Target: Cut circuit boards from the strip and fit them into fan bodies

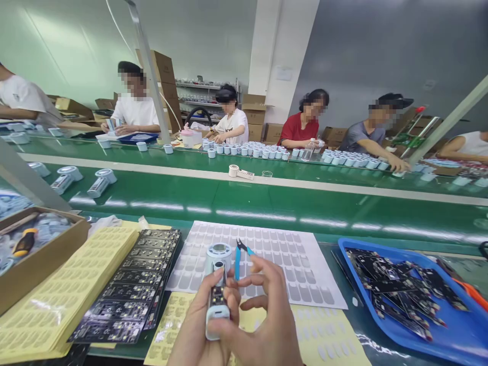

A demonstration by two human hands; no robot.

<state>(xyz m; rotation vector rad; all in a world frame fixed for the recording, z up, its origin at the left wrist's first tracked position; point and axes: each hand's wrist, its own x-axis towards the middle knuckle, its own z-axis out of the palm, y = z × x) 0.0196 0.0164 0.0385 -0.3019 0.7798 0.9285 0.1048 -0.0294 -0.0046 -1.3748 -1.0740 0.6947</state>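
My left hand (198, 320) is wrapped round a small pale-blue device (217, 282) with a round top and a dark circuit board set in its open face. My right hand (267, 315) is closed on blue-handled cutters (239, 256) that point up beside the device, and its fingers also touch the device's lower end. Under both hands lie a white sheet of grey stickers (290, 259) and yellow backing sheets (328, 335).
Panels of black circuit boards (133, 290) lie to the left on stacked yellow sheets (57, 295). A cardboard box (38, 254) stands far left, a blue tray of loose boards (457, 325) to the right. Beyond runs a green conveyor (244, 198); several people work at its far side.
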